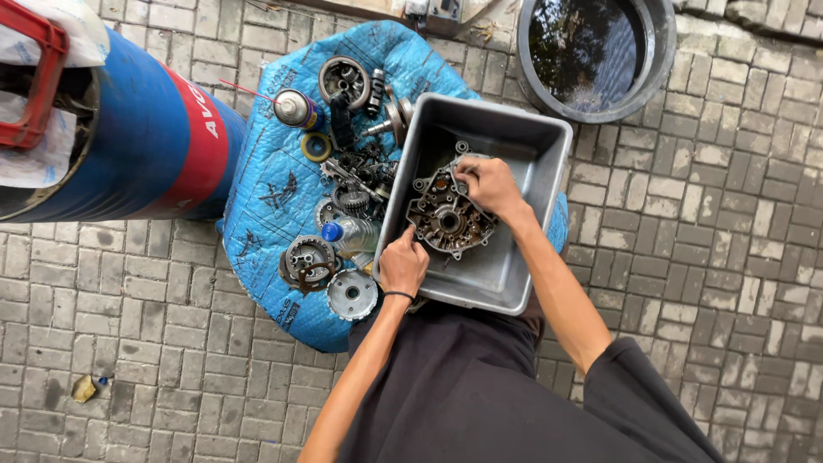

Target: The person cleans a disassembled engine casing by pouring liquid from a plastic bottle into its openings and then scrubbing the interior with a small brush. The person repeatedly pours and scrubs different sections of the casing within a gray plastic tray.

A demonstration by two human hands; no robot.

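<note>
A grey metal tray (531, 137) rests on my lap, and a dirty engine case half (447, 221) lies inside it. My right hand (489, 184) presses on the case's upper right edge, fingers curled over it. My left hand (403, 264) grips the near left rim of the tray, close to the case's lower left corner. A dark band circles my left wrist.
A blue sack (274, 189) on the paving holds gears, clutch parts (351, 294), a spray can (296, 109), a plastic bottle (347, 233) and a tape ring (315, 147). A blue and red drum (146, 137) stands at left. A black basin of water (596, 56) sits at top.
</note>
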